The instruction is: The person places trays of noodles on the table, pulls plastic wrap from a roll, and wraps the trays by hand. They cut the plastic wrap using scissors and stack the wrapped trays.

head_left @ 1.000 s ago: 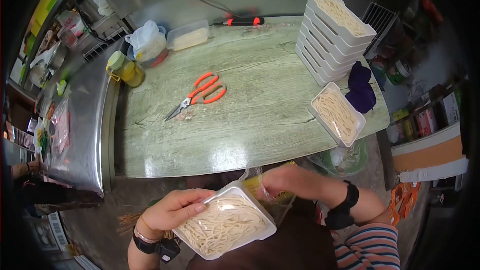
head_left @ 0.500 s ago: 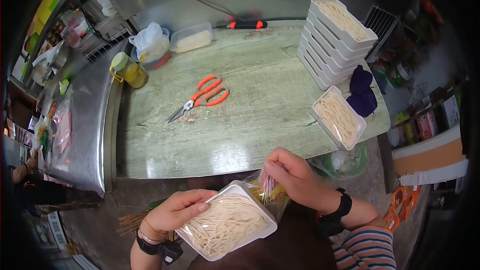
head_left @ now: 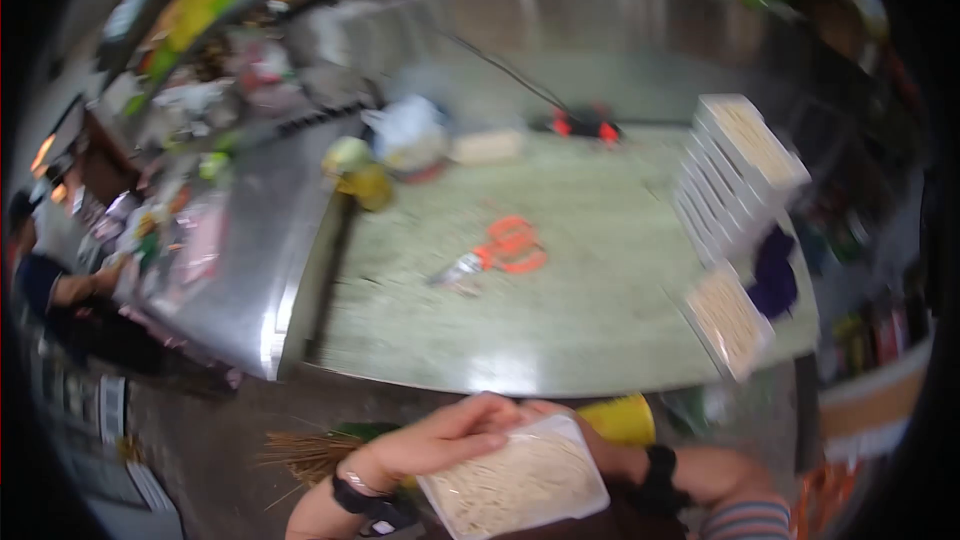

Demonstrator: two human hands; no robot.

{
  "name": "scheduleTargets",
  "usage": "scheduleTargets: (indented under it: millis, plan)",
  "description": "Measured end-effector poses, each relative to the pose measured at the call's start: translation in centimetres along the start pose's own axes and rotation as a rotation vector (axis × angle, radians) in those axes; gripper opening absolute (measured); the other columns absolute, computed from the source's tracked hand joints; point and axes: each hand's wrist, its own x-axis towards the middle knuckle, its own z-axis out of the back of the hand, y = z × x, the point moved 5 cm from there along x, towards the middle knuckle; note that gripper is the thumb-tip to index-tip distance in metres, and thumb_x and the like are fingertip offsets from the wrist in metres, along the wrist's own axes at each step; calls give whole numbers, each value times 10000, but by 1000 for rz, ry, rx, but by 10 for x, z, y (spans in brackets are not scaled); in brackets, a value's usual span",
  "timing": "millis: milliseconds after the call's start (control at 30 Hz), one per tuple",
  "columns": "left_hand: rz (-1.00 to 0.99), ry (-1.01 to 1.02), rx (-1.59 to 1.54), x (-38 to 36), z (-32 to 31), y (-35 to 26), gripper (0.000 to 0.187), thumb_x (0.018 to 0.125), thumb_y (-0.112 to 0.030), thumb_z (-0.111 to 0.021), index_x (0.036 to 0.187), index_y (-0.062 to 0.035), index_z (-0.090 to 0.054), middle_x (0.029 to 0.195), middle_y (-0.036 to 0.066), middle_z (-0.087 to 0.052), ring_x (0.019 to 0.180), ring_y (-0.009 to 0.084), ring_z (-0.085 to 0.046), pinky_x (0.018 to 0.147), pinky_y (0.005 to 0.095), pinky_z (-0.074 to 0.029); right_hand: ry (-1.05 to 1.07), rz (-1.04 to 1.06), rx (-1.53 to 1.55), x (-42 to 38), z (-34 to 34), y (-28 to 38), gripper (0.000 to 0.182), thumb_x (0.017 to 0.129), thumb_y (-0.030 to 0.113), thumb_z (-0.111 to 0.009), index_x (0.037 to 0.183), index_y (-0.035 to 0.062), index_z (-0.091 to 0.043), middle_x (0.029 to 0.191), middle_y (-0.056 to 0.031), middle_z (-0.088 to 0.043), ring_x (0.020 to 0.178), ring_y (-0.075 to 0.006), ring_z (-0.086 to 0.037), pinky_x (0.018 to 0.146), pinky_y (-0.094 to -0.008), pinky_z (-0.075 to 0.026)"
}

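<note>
A white tray of pale noodles (head_left: 515,485), its top covered with shiny clear film, is held low in front of my body. My left hand (head_left: 450,440) grips its left upper side, thumb lying over the top. My right hand (head_left: 608,448) is at the far right side of the tray, mostly hidden behind it. Its fingers do not show clearly, so what they hold cannot be told. Beyond it is a blurred yellow, cup-shaped thing (head_left: 622,420). Orange-handled scissors (head_left: 495,250) lie on the green table (head_left: 590,320).
Stacked white noodle trays (head_left: 735,175) stand at the table's right, with another noodle tray (head_left: 728,320) and a dark purple cloth-like thing (head_left: 775,275) beside them. A yellow-green jar (head_left: 360,175) and a plastic bag (head_left: 408,135) are back left. Another person (head_left: 70,285) stands far left.
The view has swung left and blurred. My right hand, which was pinching thin strands at a clear bag, has moved in against the tray. My left hand still holds the tray.
</note>
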Motion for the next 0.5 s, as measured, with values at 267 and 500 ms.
scheduleTargets:
  millis: [267, 500]
  plan:
    - [-189, 441, 211, 34, -16, -15, 631, 1015, -365, -360, 1485, -12, -129, 1532, 136, -204, 1417, 214, -179, 1141, 330, -161, -160, -143, 35, 0, 22, -6, 179, 953, 230, -511, 954, 68, -586, 830, -8, -589, 752, -104, -561, 691, -271, -479]
    - [-121, 461, 163, 49, -23, -15, 584, 1025, -387, -314, 1481, -42, -195, 1517, 109, -255, 1403, 195, -218, 1136, 316, -178, -211, -96, -71, -6, 26, 6, 211, 962, 233, -485, 963, 41, -573, 841, -17, -577, 764, -112, -539, 695, -277, -459]
